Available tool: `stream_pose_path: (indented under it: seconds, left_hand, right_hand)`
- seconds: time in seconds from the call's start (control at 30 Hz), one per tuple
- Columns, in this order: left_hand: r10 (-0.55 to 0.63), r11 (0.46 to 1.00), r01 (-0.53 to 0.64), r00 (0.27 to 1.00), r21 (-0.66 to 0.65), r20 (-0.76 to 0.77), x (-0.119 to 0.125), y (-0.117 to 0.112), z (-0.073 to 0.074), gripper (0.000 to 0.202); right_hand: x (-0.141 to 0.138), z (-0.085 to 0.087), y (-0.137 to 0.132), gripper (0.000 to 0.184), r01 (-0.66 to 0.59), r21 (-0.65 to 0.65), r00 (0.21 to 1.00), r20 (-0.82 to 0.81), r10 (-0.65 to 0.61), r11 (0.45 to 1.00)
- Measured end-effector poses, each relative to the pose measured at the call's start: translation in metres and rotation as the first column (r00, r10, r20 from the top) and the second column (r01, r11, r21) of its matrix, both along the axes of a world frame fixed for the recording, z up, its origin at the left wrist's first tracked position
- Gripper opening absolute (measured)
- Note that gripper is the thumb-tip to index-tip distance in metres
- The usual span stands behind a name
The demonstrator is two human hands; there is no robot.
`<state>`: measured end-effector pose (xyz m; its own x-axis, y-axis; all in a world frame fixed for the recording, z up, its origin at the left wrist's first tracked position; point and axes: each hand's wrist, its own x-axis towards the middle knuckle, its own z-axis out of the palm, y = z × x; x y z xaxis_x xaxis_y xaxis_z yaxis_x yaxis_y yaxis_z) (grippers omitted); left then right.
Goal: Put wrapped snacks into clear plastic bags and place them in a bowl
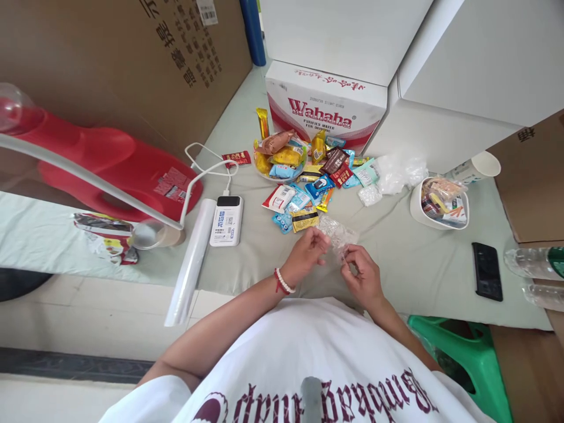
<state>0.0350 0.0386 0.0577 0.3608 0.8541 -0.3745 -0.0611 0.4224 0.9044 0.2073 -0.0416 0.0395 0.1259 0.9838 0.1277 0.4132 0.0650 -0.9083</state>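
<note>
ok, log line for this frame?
left hand: gripping clear plastic bag | right hand: gripping same bag | snack pile: just beyond

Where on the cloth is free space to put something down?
Bare pale green cloth lies between the white rectangular power bank and the left hand, and between the right hand and the black flat phone. Crowded: the colourful snack-packet pile ahead.

Both bare forearms reach forward and draw together low in the centre of the view. The left hand (306, 254) enters from 7 o'clock, wrist slightly bent, its fingers (320, 241) curled and pinched, pointing toward 3 o'clock. The right hand (363, 277) enters from 5 o'clock, knuckles up, its fingers (349, 259) pinched toward 10 o'clock, just beside the left fingertips.
</note>
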Motion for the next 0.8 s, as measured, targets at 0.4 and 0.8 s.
stream_pose_path:
  seconds: [0.4,0.8]
  left_hand:
    - [0.08,0.987,-0.052,0.981,-0.153,0.178,-0.012,-0.003,-0.023,0.047]
    - [0.002,0.996,0.009,0.993,0.089,-0.12,-0.02,-0.012,-0.041,0.036]
  right_hand:
    - [0.003,-0.003,0.0,0.025,-0.052,-0.316,0.912,-0.401,-0.084,0.947]
    - [-0.013,-0.005,0.042,0.028,0.041,-0.267,0.953,-0.28,-0.118,0.963]
